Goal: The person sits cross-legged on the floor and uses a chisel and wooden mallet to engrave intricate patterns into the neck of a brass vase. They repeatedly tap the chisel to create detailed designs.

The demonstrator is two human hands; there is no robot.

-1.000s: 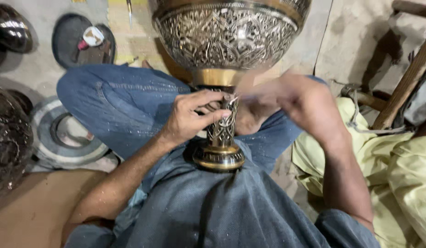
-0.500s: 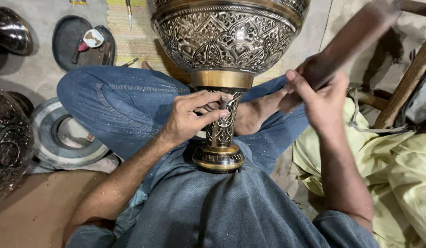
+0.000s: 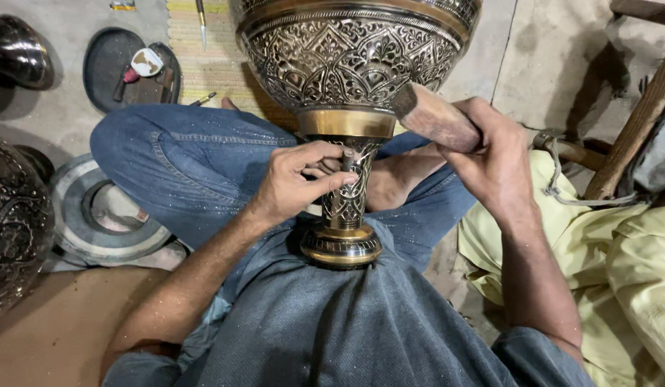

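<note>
A large engraved brass goblet-shaped vessel (image 3: 350, 54) rests with its round base (image 3: 341, 246) on my lap, between my crossed legs in blue jeans. My left hand (image 3: 304, 179) pinches a small metal chisel (image 3: 349, 159) against the vessel's patterned stem. My right hand (image 3: 494, 161) grips a wooden mallet handle (image 3: 434, 117), which points up-left toward the bowl's underside.
A round metal ring plate (image 3: 96, 218) lies on the floor at left, beside a dark engraved vessel (image 3: 13, 222). A dark tray with small tools (image 3: 132, 64) and a shiny metal pot (image 3: 17, 50) sit at top left. Yellow cloth (image 3: 626, 265) and a wooden post (image 3: 637, 129) are at right.
My right hand swung away to the upper right with the mallet, then came back down toward the stem. My left hand kept the chisel on the stem.
</note>
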